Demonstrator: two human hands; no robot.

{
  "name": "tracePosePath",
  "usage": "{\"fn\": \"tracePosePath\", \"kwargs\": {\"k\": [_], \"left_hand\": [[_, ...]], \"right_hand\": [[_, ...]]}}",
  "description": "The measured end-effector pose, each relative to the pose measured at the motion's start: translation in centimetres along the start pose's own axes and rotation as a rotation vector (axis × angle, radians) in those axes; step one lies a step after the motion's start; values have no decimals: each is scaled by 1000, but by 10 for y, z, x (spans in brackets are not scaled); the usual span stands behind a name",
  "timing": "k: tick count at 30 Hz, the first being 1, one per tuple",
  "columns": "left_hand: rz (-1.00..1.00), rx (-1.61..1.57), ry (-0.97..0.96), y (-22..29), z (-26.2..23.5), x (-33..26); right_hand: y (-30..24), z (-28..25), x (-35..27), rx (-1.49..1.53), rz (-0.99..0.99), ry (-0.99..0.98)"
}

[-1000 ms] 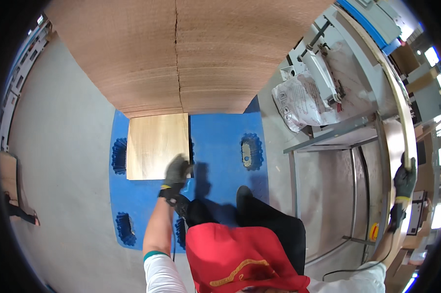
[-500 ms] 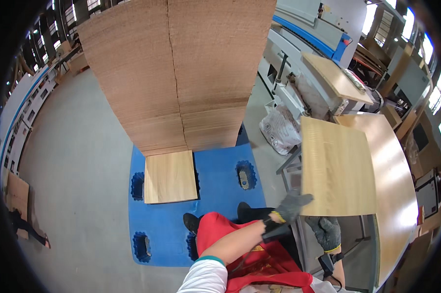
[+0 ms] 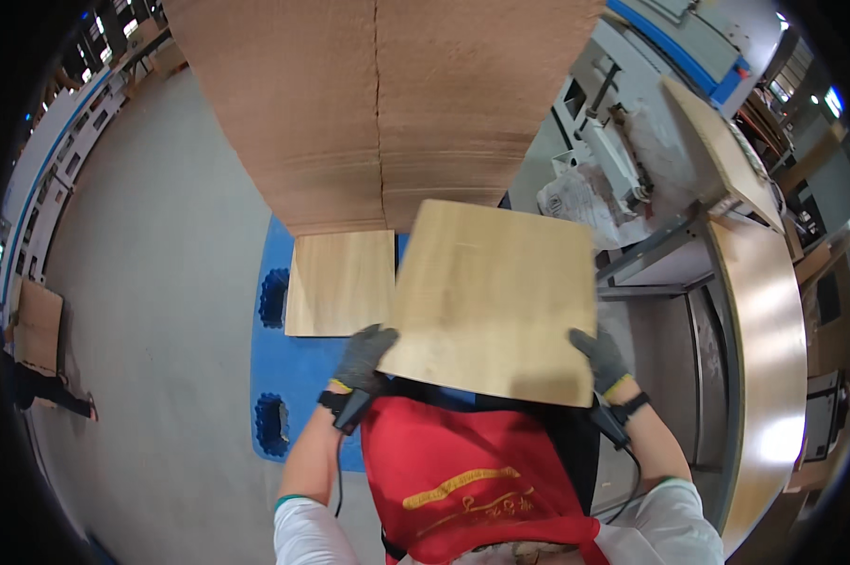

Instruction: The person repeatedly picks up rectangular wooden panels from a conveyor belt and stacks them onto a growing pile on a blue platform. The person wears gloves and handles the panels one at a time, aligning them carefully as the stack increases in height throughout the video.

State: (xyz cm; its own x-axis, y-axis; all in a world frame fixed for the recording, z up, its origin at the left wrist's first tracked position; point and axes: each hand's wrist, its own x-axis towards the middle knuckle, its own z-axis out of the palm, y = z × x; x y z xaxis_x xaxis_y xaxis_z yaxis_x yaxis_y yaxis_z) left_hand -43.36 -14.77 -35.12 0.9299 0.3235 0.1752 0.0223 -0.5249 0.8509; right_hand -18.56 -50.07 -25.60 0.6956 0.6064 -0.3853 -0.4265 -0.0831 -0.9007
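Note:
A light wood-grain board (image 3: 495, 301) is held in front of my red apron, slightly tilted, its far part overlapping the blue pallet. My left hand (image 3: 365, 353), in a grey glove, grips its near left edge with the thumb on top. On its right edge, near the closest corner, my right hand (image 3: 602, 360) has the same kind of hold; its fingers are partly hidden beneath. Left of the held board, another wood-grain board or stack (image 3: 340, 284) lies on the blue pallet (image 3: 326, 363), against the tall brown stack behind it.
The tall stack of brown sheets (image 3: 368, 122) rises ahead. To the right stand a curved-edge table (image 3: 759, 358) and a machine (image 3: 670, 47) with a blue strip. A plastic bag (image 3: 585, 202) sits on the floor beside it. At far left, a person's leg (image 3: 62, 391) shows near a brown panel (image 3: 39, 325).
The board has come off the right-hand table and moved left to in front of me. My left hand, which was reaching across toward it, now grips its left edge; my right hand moved along with it.

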Motion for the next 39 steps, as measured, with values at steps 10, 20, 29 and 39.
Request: {"fn": "tracePosePath", "kwargs": {"k": [10, 20, 29, 39], "left_hand": [[-1013, -231, 464, -364, -44, -83], [-1013, 174, 600, -471, -66, -38], [-1034, 17, 574, -493, -107, -51], [-831, 592, 760, -481, -92, -76]], "right_hand": [[291, 173, 327, -308, 9, -115], [406, 247, 422, -670, -72, 113], [425, 279, 429, -1110, -103, 38], [271, 121, 375, -1370, -1023, -482]]}}
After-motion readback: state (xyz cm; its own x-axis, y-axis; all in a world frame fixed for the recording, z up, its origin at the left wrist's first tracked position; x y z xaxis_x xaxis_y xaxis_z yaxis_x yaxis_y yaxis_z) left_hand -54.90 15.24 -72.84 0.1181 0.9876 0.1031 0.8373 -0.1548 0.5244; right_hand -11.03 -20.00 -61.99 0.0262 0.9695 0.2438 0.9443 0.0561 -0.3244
